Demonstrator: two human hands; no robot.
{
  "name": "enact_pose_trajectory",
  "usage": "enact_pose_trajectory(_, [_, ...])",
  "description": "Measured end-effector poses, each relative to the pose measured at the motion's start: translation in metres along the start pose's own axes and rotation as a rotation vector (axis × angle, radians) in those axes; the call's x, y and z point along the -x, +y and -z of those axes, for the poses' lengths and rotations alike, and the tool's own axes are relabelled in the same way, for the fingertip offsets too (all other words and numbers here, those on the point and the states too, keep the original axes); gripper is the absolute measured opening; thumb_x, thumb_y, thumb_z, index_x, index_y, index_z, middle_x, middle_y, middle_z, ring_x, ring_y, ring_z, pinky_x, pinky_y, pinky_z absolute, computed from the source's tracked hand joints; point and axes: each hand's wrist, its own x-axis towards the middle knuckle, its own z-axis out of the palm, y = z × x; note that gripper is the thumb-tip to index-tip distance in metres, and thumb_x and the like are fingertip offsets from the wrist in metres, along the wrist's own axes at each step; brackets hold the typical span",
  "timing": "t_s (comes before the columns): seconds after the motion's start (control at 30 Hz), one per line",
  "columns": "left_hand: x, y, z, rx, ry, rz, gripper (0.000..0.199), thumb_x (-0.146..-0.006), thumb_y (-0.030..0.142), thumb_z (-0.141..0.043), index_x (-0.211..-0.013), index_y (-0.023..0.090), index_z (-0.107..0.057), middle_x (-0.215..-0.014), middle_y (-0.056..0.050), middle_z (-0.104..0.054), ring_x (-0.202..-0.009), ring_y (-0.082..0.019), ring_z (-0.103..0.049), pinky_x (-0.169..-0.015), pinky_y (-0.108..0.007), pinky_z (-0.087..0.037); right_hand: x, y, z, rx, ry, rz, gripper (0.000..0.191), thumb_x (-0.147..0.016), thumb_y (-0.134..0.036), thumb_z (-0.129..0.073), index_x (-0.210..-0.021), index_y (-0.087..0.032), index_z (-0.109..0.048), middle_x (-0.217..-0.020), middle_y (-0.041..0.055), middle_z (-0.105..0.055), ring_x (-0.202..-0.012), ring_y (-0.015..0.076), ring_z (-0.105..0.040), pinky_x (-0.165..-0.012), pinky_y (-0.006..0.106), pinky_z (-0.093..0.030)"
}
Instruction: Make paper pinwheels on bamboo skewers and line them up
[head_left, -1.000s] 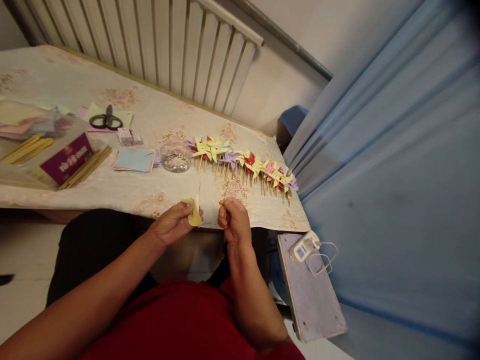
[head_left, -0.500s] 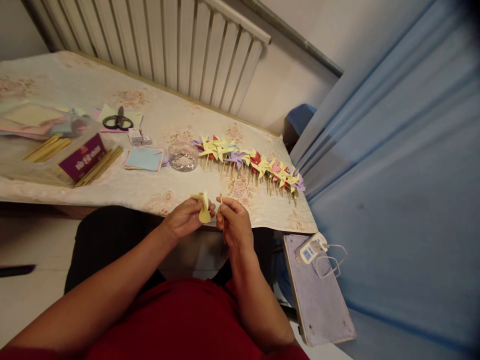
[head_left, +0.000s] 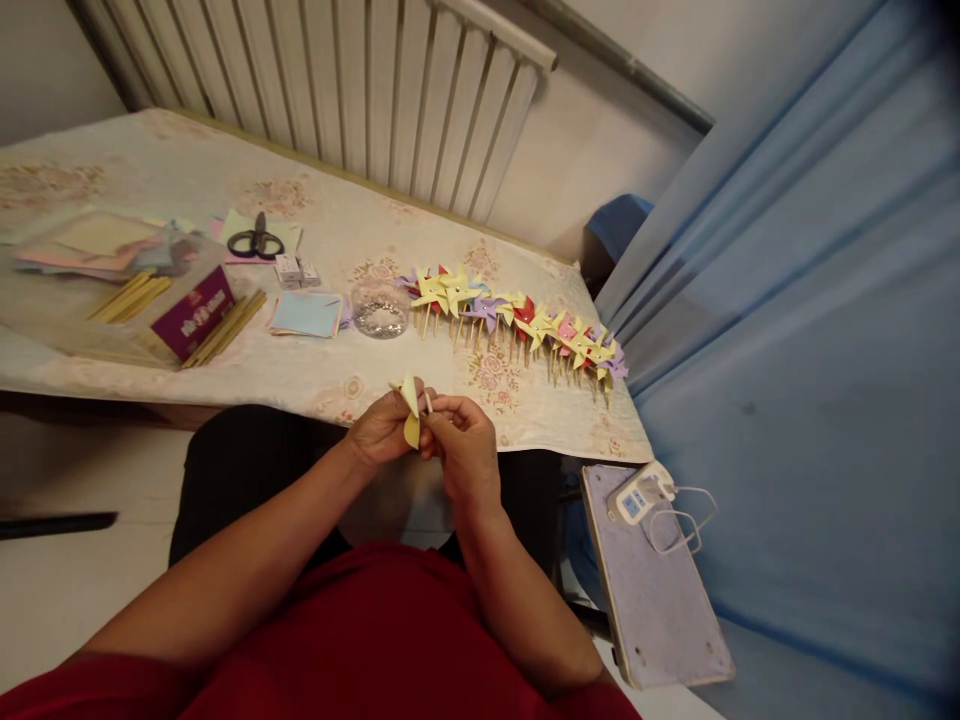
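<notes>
- One yellow paper piece (head_left: pixel 412 432), curled or folded, upright in the left hand (head_left: pixel 375 430), just above the near edge of the surface (head_left: pixel 420 365)
- Left fingers closed lightly round the paper, a narrow pinch; exact contact partly hidden
- Right hand (head_left: pixel 471 450) beside it, thumb and forefinger drawn together on a pale stick (head_left: pixel 428 402); fingertips of both hands close, whether touching I cannot tell
- Any pin at the paper's centre: too small to tell
- Risk, my judgement: thin paper would likely crease or tear if the left pinch tightened or the stick pushed hard against it
- Also: stick could roll or tilt in the right fingers if held too near its tip; paper could spring open if the left grip slackened
- Outward, beyond the hands: round clear tub (head_left: pixel 381 322) of small shiny bits, which would probably scatter if a sleeve or wrist caught the rim
- Right of tub: row of paper pinwheels (head_left: pixel 491 312) on sticks, heads overlapping, so a knock might snag several
- Left of tub: paper stack (head_left: pixel 306 314), small boxes (head_left: pixel 287 270), scissors (head_left: pixel 256 240)
</notes>
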Motion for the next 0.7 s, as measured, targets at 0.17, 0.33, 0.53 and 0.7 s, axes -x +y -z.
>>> enact_pose_trajectory(0.17, [0.001,0.001,-0.002,0.047,0.047,-0.032,0.035,-0.069,0.014,-0.081,-0.065,0.018,-0.047,-0.064,0.005,-0.055,-0.041,-0.012,-0.055,-0.035,-0.022,-0.044,0.002,0.001,-0.004,-0.007,0.014,0.014,0.013,-0.066,-0.022,-0.069,-0.077,-0.02,-0.063,-0.054,-0.0059,-0.062,-0.041,0.0083,-0.053,-0.04,0.018,-0.045])
enact_pose_trajectory(0.33, [0.003,0.001,-0.004,0.08,0.076,-0.021,0.038,-0.069,0.013,-0.08,-0.063,0.019,-0.043,-0.063,0.005,-0.052,-0.04,-0.011,-0.051,-0.032,-0.021,-0.04,0.002,0.005,-0.006,0.008,0.021,0.021,0.01,-0.068,-0.02,-0.069,-0.076,-0.02,-0.063,-0.054,-0.0062,-0.06,-0.04,0.0085,-0.053,-0.039,0.02,-0.048])
enact_pose_trajectory(0.53, [0.003,0.001,0.003,0.079,0.003,0.025,0.037,-0.068,0.016,-0.081,-0.067,0.019,-0.044,-0.065,0.005,-0.055,-0.035,-0.011,-0.05,-0.029,-0.021,-0.04,0.002,0.007,-0.009,0.017,0.041,0.004,0.011,-0.065,-0.021,-0.068,-0.074,-0.02,-0.062,-0.051,-0.0069,-0.06,-0.038,0.0089,-0.053,-0.038,0.02,-0.049])
enact_pose_trajectory(0.7, [0.002,0.0,0.008,0.098,-0.047,0.019,0.038,-0.068,0.02,-0.083,-0.068,0.018,-0.045,-0.066,0.005,-0.058,-0.035,-0.013,-0.053,-0.028,-0.023,-0.044,0.003,0.005,-0.01,0.043,0.029,0.003,0.014,-0.064,-0.026,-0.069,-0.075,-0.022,-0.06,-0.05,-0.0081,-0.06,-0.037,0.01,-0.054,-0.04,0.021,-0.05])
